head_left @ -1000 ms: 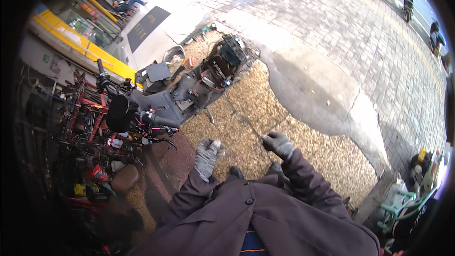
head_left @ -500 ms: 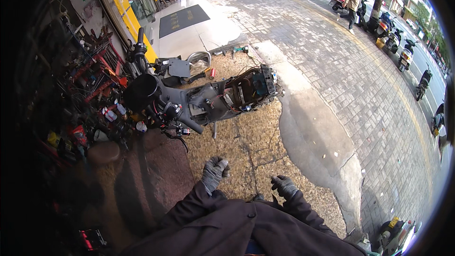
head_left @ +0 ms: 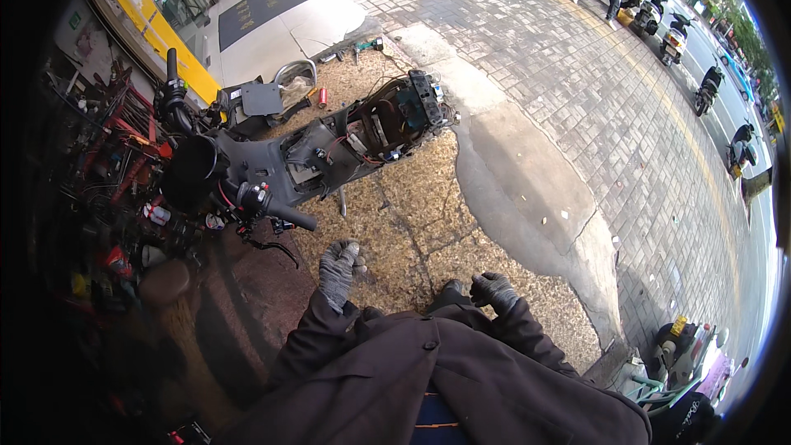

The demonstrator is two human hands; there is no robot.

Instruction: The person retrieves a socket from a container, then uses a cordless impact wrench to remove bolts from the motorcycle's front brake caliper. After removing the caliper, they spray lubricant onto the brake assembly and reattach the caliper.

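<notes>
My left hand, in a grey knitted glove, hangs in front of my dark coat with its fingers curled in. Whatever may lie inside those fingers is hidden. To the right, my right hand is also gloved and curled closed near my waist, its palm out of sight. Neither hand touches the scooter, which stands ahead and to the left. The scooter's seat and rear covers are off, so wires and the open rear frame show. Its near handlebar grip is closest to my left hand.
Tools and parts crowd a dark rack on the left, with a round brown stool below. A red can and a green power tool lie beyond the scooter. Parked scooters line the street; another vehicle stands at lower right.
My view has swung right, so the scooter sits further left and higher. Both hands stay curled before me. A passer-by on the pavement has taken a step.
</notes>
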